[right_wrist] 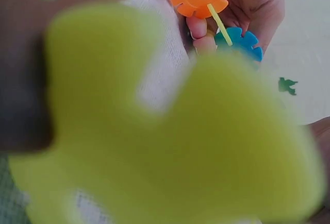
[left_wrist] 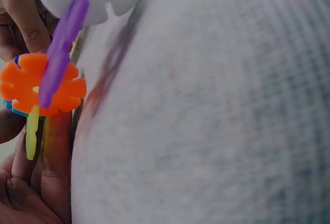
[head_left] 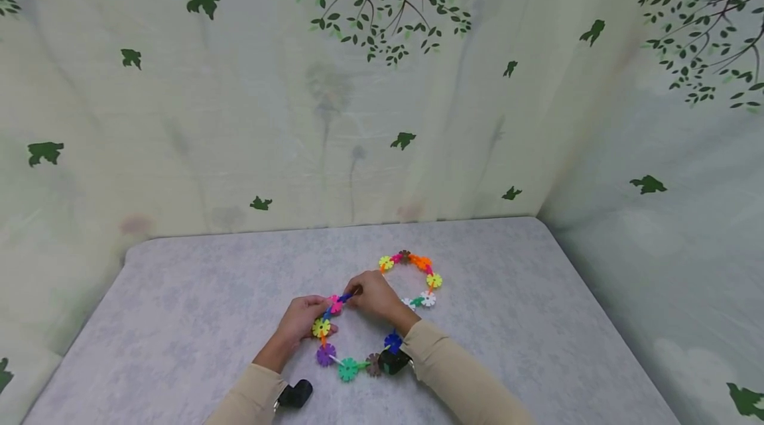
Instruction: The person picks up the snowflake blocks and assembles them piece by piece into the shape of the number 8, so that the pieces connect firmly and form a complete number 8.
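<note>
A chain of notched, flower-shaped interlocking discs curves over the near part of the table in the head view. Its upper left end is between my hands. My left hand [head_left: 301, 319] holds the chain near a pink disc [head_left: 337, 304] and a yellow disc [head_left: 321, 327]. With bent fingers, my right hand [head_left: 375, 296] pinches the chain's end beside a dark blue disc [head_left: 345, 298]. In the left wrist view, an orange disc [left_wrist: 20, 82] joins a purple one [left_wrist: 64, 41] in front of the left fingers [left_wrist: 55, 167]. A blurred yellow disc [right_wrist: 154, 157] fills much of the right wrist view.
Another ring of discs [head_left: 434, 280] lies beyond my right hand, partly hidden by it. The near chain continues through purple [head_left: 325, 355], green [head_left: 348, 369] and blue discs [head_left: 392, 342]. The grey table [head_left: 227, 292] meets a printed curtain [head_left: 286, 146] at its back edge.
</note>
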A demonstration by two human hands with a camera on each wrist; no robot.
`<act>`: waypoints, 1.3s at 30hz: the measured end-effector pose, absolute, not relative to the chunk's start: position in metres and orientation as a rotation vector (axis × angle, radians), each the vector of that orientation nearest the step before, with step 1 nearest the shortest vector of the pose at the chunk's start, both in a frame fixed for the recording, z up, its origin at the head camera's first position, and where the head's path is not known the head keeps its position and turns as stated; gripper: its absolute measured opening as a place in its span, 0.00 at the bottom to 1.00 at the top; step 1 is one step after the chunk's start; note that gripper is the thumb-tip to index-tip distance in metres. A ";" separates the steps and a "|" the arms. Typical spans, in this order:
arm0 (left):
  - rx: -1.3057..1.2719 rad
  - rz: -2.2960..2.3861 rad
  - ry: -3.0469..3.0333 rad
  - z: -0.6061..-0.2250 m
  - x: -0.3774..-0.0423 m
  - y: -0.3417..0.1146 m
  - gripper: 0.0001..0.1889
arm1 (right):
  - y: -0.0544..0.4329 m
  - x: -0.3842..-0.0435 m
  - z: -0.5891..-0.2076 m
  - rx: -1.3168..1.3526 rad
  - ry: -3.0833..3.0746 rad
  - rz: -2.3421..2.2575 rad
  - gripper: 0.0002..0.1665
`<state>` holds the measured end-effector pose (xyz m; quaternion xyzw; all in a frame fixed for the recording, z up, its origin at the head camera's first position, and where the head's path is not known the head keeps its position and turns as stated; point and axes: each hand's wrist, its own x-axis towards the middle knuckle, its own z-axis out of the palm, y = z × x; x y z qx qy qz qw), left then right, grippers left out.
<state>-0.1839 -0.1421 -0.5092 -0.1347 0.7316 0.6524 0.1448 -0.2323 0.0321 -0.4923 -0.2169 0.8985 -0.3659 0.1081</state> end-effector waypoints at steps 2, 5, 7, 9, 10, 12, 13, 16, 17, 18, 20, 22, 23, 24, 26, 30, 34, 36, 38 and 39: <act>-0.388 1.875 2.104 -0.509 -0.184 -0.142 0.12 | 0.034 -0.232 -0.492 -0.641 2.638 -1.079 0.06; -0.388 1.864 2.097 -0.509 -0.184 -0.142 0.12 | 0.040 -0.230 -0.489 -0.628 2.606 -1.133 0.07; -0.391 1.852 2.103 -0.508 -0.184 -0.142 0.12 | 0.048 -0.228 -0.485 -0.642 2.594 -1.189 0.07; -0.388 1.838 2.112 -0.507 -0.184 -0.142 0.13 | 0.057 -0.226 -0.482 -0.648 2.604 -1.238 0.08; -0.386 1.828 2.120 -0.506 -0.184 -0.143 0.13 | 0.062 -0.225 -0.481 -0.656 2.620 -1.255 0.08; -0.384 1.820 2.128 -0.505 -0.184 -0.143 0.13 | 0.072 -0.223 -0.480 -0.658 2.676 -1.273 0.08; -0.384 1.817 2.128 -0.505 -0.183 -0.144 0.13 | 0.077 -0.222 -0.479 -0.644 2.706 -1.276 0.07; -0.381 1.817 2.124 -0.504 -0.183 -0.144 0.13 | 0.091 -0.218 -0.479 -0.568 2.772 -1.278 0.07; -0.381 1.817 2.124 -0.504 -0.183 -0.144 0.13 | 0.095 -0.217 -0.480 -0.533 2.785 -1.271 0.07; -0.380 1.815 2.125 -0.504 -0.183 -0.144 0.13 | 0.098 -0.216 -0.481 -0.496 2.795 -1.261 0.07; -0.379 1.806 2.132 -0.505 -0.184 -0.144 0.13 | 0.103 -0.215 -0.484 -0.433 2.794 -1.244 0.08; -0.378 1.799 2.139 -0.506 -0.184 -0.144 0.13 | 0.107 -0.214 -0.486 -0.387 2.780 -1.217 0.09; -0.378 1.796 2.143 -0.506 -0.184 -0.143 0.13 | 0.108 -0.214 -0.487 -0.377 2.770 -1.201 0.09; -0.379 1.798 2.143 -0.506 -0.184 -0.143 0.13 | 0.110 -0.213 -0.488 -0.371 2.756 -1.188 0.09; -0.380 1.800 2.144 -0.507 -0.184 -0.143 0.13 | 0.112 -0.214 -0.490 -0.384 2.722 -1.168 0.07; -0.377 1.796 2.149 -0.507 -0.184 -0.142 0.12 | 0.116 -0.215 -0.493 -0.433 2.668 -1.137 0.07; -0.375 1.788 2.155 -0.507 -0.183 -0.142 0.13 | 0.117 -0.218 -0.495 -0.483 2.652 -1.094 0.10; -0.377 1.788 2.150 -0.507 -0.184 -0.142 0.13 | 0.117 -0.218 -0.495 -0.502 2.656 -1.077 0.11; -0.376 1.788 2.143 -0.507 -0.185 -0.141 0.13 | 0.117 -0.218 -0.496 -0.524 2.667 -1.069 0.11; -0.377 1.787 2.138 -0.507 -0.185 -0.141 0.13 | 0.117 -0.218 -0.495 -0.534 2.671 -1.072 0.12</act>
